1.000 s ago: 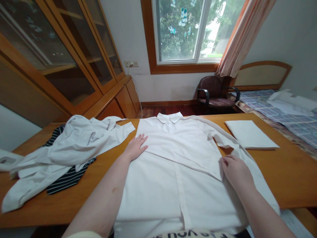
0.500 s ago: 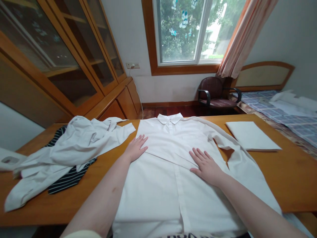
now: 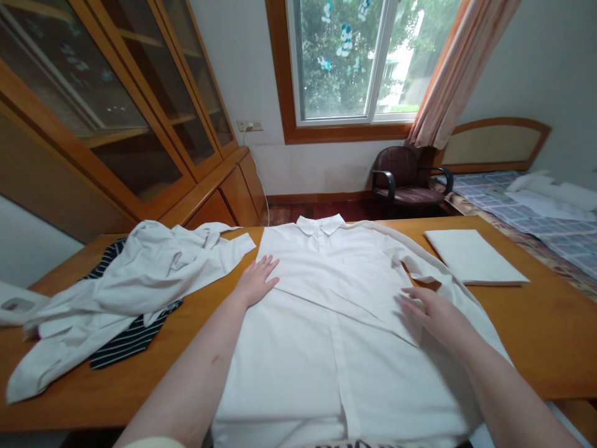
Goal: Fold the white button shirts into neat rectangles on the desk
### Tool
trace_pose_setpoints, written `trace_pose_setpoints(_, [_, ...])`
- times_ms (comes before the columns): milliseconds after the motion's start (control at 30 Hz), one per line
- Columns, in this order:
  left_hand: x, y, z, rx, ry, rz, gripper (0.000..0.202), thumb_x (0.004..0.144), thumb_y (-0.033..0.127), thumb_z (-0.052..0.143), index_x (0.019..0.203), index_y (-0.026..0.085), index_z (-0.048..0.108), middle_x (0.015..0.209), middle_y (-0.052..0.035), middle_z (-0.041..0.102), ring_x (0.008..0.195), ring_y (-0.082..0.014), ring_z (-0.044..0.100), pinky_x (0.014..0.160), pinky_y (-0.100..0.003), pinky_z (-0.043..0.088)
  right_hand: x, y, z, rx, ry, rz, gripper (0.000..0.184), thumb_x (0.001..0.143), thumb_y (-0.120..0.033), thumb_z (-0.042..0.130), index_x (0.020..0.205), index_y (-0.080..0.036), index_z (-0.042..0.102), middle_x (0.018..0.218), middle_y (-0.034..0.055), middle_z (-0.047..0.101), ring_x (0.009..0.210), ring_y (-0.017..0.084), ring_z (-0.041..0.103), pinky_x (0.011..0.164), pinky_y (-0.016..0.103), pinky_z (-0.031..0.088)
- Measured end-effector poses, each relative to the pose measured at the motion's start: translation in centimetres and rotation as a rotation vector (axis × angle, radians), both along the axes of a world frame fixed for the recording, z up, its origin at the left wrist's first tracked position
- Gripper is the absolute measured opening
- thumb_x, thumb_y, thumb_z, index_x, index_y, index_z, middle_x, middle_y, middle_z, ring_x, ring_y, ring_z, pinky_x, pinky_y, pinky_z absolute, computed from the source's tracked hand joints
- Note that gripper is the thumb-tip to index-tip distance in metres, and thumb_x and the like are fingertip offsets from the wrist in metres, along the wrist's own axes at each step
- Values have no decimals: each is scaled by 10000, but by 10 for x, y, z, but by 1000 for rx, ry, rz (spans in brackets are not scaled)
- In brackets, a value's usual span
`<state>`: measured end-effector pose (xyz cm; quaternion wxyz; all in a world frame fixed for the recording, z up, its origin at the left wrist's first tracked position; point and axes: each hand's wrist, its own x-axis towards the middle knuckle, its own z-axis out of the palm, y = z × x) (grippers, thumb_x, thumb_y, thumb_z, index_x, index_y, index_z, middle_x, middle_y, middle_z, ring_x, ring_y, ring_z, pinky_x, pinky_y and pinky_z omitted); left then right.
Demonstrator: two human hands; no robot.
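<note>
A white collared shirt (image 3: 298, 354) lies front up across the wooden table, its collar toward the window. A few diagonal creases cross its chest. Flat on the shirt's left side rests my left hand (image 3: 257, 280), fingers spread. My right hand (image 3: 431, 311) hovers over the shirt's right side near the sleeve (image 3: 480, 317), fingers partly bent and a little blurred, with nothing visible in them. The left sleeve does not show beyond the body of the shirt.
On the left of the table (image 3: 550, 342) lie a crumpled white shirt (image 3: 153, 267) and a black striped tie-like cloth (image 3: 135, 342). A white folded cloth or board (image 3: 476, 256) sits at the right. Beyond are a chair (image 3: 403, 174), a bed (image 3: 494, 193) and a glass-fronted cabinet (image 3: 140, 124).
My right hand has lifted off the middle of the shirt and moved right toward the sleeve, its fingers bending. My left hand has stayed in place.
</note>
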<state>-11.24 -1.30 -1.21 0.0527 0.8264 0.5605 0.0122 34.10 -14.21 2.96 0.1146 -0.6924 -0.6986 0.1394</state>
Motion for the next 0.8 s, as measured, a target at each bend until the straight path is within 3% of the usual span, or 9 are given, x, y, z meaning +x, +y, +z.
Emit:
trace_pose_setpoints(100, [1, 0, -1, 9, 2, 0, 595, 899, 500, 321, 1436, 242, 311, 1523, -46, 228, 1407, -195, 167, 1134, -415, 154, 47, -10, 4, 41, -146, -395, 435, 842, -480, 413, 1010, -166, 662, 1046, 182, 665, 914, 306, 638, 721, 390, 472])
trace_pose_setpoints(167, [1, 0, -1, 12, 1, 3, 593, 899, 499, 323, 1434, 244, 315, 1522, -43, 230, 1407, -193, 167, 1135, -413, 152, 77, -16, -2, 25, -235, -526, 454, 820, -471, 445, 967, -109, 675, 970, 254, 658, 864, 333, 645, 659, 401, 443])
trace_pose_setpoints(233, [1, 0, -1, 12, -5, 4, 594, 900, 500, 321, 1435, 244, 313, 1523, -42, 231, 1407, -192, 168, 1135, -411, 149, 99, -19, -12, -92, -246, -610, 446, 766, -476, 519, 876, -79, 690, 863, 283, 654, 758, 334, 655, 603, 408, 422])
trace_pose_setpoints(333, [1, 0, -1, 9, -15, 4, 595, 900, 503, 321, 1434, 240, 317, 1522, -48, 231, 1407, -197, 172, 1134, -416, 144, 114, -20, -21, -291, -185, -605, 291, 735, -401, 560, 662, -141, 669, 754, 235, 661, 690, 311, 657, 624, 402, 439])
trace_pose_setpoints(433, [2, -1, 0, 8, -18, 11, 593, 897, 493, 334, 1429, 232, 328, 1520, -55, 234, 1404, -206, 184, 1131, -421, 148, 113, -19, -15, -279, -143, -583, 190, 726, -303, 527, 598, -190, 611, 737, 183, 670, 715, 323, 652, 663, 412, 469])
trace_pose_setpoints(533, [3, -1, 1, 5, -32, 16, 587, 895, 481, 348, 1426, 233, 334, 1518, -56, 236, 1403, -208, 187, 1129, -422, 149, 105, -22, 1, -152, -30, -603, 227, 754, -354, 470, 637, -202, 590, 741, 173, 666, 705, 331, 636, 624, 422, 477])
trace_pose_setpoints(633, [3, -2, 2, -1, -55, 19, 582, 891, 479, 358, 1422, 242, 342, 1515, -55, 243, 1401, -210, 195, 1126, -423, 153, 93, -22, 19, -43, 203, -514, 301, 778, -472, 450, 685, -223, 592, 716, 142, 654, 671, 302, 614, 588, 403, 473])
trace_pose_setpoints(800, [3, -2, 2, 1, -82, 16, 582, 887, 478, 364, 1418, 238, 352, 1510, -59, 259, 1400, -212, 197, 1128, -432, 147, 57, -4, 52, -147, 583, -288, 383, 700, -595, 578, 819, -232, 559, 682, 65, 593, 544, 198, 540, 469, 315, 426])
